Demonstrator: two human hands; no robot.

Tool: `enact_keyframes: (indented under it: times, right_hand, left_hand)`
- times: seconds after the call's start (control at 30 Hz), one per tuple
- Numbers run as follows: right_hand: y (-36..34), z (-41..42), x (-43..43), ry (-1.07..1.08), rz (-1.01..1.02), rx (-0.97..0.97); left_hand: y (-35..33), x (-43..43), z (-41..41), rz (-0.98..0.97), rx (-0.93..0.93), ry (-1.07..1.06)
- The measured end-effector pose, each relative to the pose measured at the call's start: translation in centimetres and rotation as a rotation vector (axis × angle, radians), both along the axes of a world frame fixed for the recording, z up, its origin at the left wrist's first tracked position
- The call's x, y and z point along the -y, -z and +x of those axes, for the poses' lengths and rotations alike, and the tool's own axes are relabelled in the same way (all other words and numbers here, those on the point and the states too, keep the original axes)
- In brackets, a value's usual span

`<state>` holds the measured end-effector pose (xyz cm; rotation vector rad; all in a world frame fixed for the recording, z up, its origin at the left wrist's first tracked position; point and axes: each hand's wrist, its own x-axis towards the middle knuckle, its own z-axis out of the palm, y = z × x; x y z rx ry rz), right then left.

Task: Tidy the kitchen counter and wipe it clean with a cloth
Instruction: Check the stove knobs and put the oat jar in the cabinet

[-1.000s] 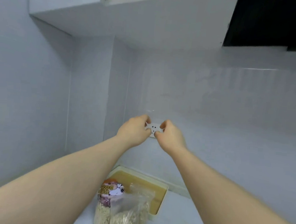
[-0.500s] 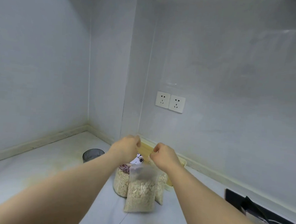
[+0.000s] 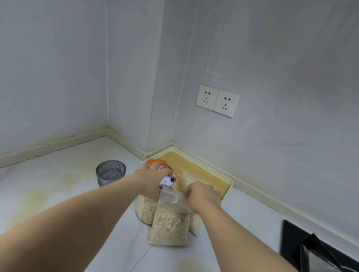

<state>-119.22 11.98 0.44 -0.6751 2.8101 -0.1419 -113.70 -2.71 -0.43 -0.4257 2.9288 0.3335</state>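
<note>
On the white counter (image 3: 51,191) stand several clear bags of oats. My left hand (image 3: 150,179) rests on top of a larger oat bag with an orange top and a cartoon dog label (image 3: 146,209), fingers curled over it. My right hand (image 3: 204,196) pinches the top of a small zip bag of oats (image 3: 169,227) in front. Another small oat bag (image 3: 190,179) stands behind, partly hidden by my right hand. No cloth is in view.
A cream tray with a wooden base (image 3: 206,171) sits in the wall corner behind the bags. A grey ribbed glass (image 3: 110,172) stands to the left. A black hob (image 3: 322,258) fills the lower right. Two wall sockets (image 3: 217,100) are above. Yellowish stains mark the counter.
My hands dropped from the wall sockets down to the oat bags, and the view tilted down to the counter. Both hands now touch the bags.
</note>
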Motion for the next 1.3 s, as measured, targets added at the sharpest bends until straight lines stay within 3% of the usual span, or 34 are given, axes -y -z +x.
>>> enact_keyframes:
  times: [0.3,0.67,0.83,0.93,1.17,1.3]
  right_hand:
    - [1.1,-2.9,-0.3,0.099,0.001,0.033]
    - [0.5,-2.8,0.6,0.058,-0.094,0.066]
    - [-2.1,-1.5,3.0,-0.041,-0.26,0.073]
    - [-5.0,0.0,4.9,-0.119,-0.459,0.132]
    - [-10.7,1.9,6.4,-0.276,-0.785,0.22]
    - [-14.6,3.4,6.3,-0.319,-0.96,0.148]
  left_hand:
    - [1.1,0.3,-2.8,-0.066,0.11,-0.081]
    - [1.3,1.1,-1.9,0.026,-0.162,-0.27]
    - [-3.2,2.7,-1.0,0.181,-0.319,-0.358]
    - [-7.6,3.5,0.6,0.226,-0.433,-0.406]
    - [-15.4,3.7,3.1,0.366,-0.606,-0.404]
    - [-20.1,3.1,4.6,0.451,-0.683,-0.341]
